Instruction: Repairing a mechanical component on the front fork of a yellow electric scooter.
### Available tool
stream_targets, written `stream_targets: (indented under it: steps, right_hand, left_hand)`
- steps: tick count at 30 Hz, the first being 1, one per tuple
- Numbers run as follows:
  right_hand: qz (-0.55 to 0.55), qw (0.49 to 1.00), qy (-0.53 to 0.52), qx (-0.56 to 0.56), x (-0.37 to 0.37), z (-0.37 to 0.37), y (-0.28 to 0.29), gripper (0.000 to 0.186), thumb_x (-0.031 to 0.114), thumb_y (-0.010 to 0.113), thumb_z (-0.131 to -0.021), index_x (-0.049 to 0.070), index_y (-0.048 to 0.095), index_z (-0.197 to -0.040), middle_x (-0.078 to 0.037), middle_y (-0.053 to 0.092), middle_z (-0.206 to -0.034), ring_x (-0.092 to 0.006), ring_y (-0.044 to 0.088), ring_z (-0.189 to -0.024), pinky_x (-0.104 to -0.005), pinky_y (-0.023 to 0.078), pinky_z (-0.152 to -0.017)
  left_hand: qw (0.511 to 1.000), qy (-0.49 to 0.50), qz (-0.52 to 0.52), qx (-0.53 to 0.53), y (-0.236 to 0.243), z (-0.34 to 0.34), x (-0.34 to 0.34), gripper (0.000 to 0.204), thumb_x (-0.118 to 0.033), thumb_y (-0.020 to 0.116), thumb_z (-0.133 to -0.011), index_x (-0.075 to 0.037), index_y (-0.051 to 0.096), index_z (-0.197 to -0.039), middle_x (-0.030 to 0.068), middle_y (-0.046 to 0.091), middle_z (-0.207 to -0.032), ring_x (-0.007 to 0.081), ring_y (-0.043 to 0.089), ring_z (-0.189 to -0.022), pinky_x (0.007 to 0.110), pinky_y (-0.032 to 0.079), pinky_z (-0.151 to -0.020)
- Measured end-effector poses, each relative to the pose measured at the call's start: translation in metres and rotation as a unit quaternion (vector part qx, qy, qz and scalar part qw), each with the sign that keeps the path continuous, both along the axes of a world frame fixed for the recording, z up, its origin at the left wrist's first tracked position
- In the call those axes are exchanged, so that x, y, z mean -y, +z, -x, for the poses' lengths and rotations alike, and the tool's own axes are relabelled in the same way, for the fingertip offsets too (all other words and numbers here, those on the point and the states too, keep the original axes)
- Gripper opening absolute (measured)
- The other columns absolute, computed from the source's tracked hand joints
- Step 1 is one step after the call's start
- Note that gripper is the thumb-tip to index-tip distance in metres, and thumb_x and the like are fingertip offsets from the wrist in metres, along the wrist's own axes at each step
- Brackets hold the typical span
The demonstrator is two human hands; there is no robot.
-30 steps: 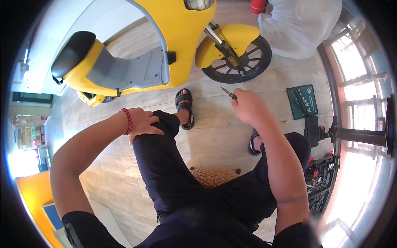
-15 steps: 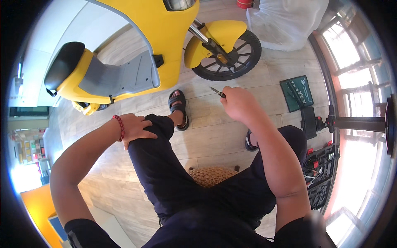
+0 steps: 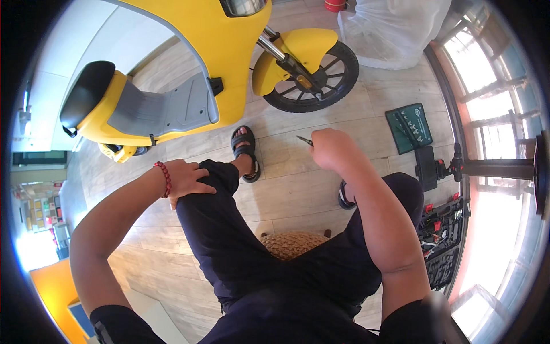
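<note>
My right hand point(image 3: 330, 148) is closed around a slim pointed tool point(image 3: 305, 140). Its short metal tip sticks out to the left of my fist; the rest is hidden in my palm, so I cannot tell its exact kind. The tool is held above the floor, below the black front wheel point(image 3: 342, 77) of a yellow scooter point(image 3: 235, 63) and apart from it. My left hand point(image 3: 189, 178), with a red bead bracelet point(image 3: 165, 175) at the wrist, lies on my left knee, fingers spread and holding nothing.
A dark green tool case point(image 3: 408, 127) lies on the floor to the right. Beyond my right knee is a black toolbox point(image 3: 444, 235) with several tools. A white plastic bag point(image 3: 389, 34) sits at the back right, near a red container point(image 3: 334, 4). I sit on a woven stool point(image 3: 293, 245).
My right hand has moved slightly nearer to me and turned, so the tool's tip lies lower and further right. My left hand stays on the knee.
</note>
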State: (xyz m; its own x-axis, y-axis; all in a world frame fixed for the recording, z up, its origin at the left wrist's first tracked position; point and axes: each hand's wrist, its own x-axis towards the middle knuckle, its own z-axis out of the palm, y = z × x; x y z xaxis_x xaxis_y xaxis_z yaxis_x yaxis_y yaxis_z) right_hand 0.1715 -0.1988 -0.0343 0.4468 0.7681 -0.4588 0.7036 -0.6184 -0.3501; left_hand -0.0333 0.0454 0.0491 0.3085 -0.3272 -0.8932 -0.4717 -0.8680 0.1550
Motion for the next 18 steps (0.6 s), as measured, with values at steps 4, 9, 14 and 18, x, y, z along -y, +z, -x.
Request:
stream_targets:
  steps: [4,9,14,18]
  right_hand:
    - [0.065,0.997,0.032,-0.009,0.0029,0.0007,-0.0008,0.02,0.007,0.058,-0.068,0.001,0.065,-0.086,-0.019,0.063,-0.093,-0.0312,0.062,-0.087,-0.038,0.05,-0.073]
    - [0.081,0.996,0.028,-0.014,0.0006,0.0,0.001,0.022,0.006,0.06,-0.065,0.001,0.066,-0.085,-0.018,0.063,-0.093,-0.0312,0.062,-0.087,-0.0375,0.05,-0.074]
    - [0.085,0.996,0.032,-0.014,-0.0009,0.0002,-0.0004,0.022,0.005,0.06,-0.064,0.001,0.066,-0.085,-0.018,0.064,-0.092,-0.0311,0.062,-0.086,-0.0373,0.05,-0.073]
    - [0.094,0.995,0.036,-0.015,-0.0008,-0.0004,-0.0019,0.022,0.004,0.06,-0.064,0.0,0.066,-0.085,-0.019,0.064,-0.091,-0.0313,0.062,-0.086,-0.037,0.05,-0.073]
  left_hand:
    - [1.0,-0.002,0.001,0.005,-0.0018,0.0017,-0.0018,0.098,-0.037,0.082,-0.048,-0.033,0.032,-0.132,0.0138,0.039,-0.129,0.031,0.046,-0.111,0.037,0.045,-0.088]
    - [1.0,-0.001,0.004,0.006,-0.0033,0.0017,-0.0034,0.098,-0.037,0.082,-0.048,-0.034,0.032,-0.132,0.0137,0.039,-0.129,0.0313,0.046,-0.111,0.038,0.045,-0.088]
    - [1.0,-0.003,-0.01,-0.029,-0.0032,-0.0004,-0.002,0.099,-0.04,0.082,-0.05,-0.034,0.028,-0.133,0.0163,0.035,-0.131,0.0342,0.043,-0.115,0.039,0.046,-0.088]
    - [1.0,-0.004,-0.008,-0.025,-0.0043,0.0003,-0.0024,0.098,-0.038,0.082,-0.051,-0.034,0.028,-0.133,0.016,0.034,-0.132,0.034,0.043,-0.115,0.039,0.046,-0.088]
